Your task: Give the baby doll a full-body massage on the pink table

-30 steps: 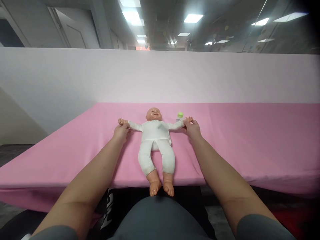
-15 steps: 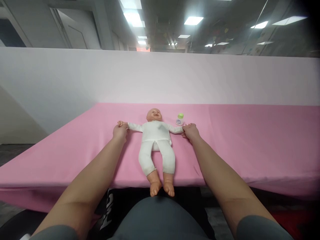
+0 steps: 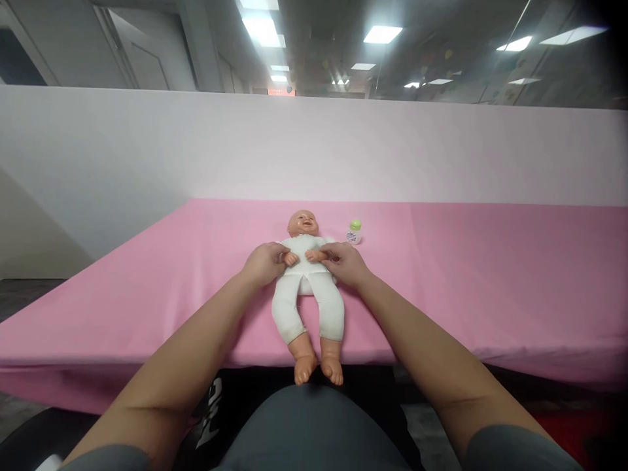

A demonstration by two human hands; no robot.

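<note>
A baby doll point(image 3: 308, 288) in a white suit lies on its back on the pink table point(image 3: 466, 275), its bare feet hanging over the near edge. My left hand point(image 3: 262, 263) grips the doll's arm on the left, my right hand point(image 3: 345, 262) grips the arm on the right. Both doll arms are folded inward, so the small doll hands meet over its chest. Just beyond my right hand stands a small bottle point(image 3: 354, 232) with a green cap, beside the doll's head.
A tall white partition point(image 3: 196, 144) rises behind the table. The pink cloth hangs over the near edge. My lap in grey fabric fills the bottom of the view, below the doll's feet.
The doll's arms were stretched out to both sides. Now both my hands have brought them inward to the chest. The bottle has not moved.
</note>
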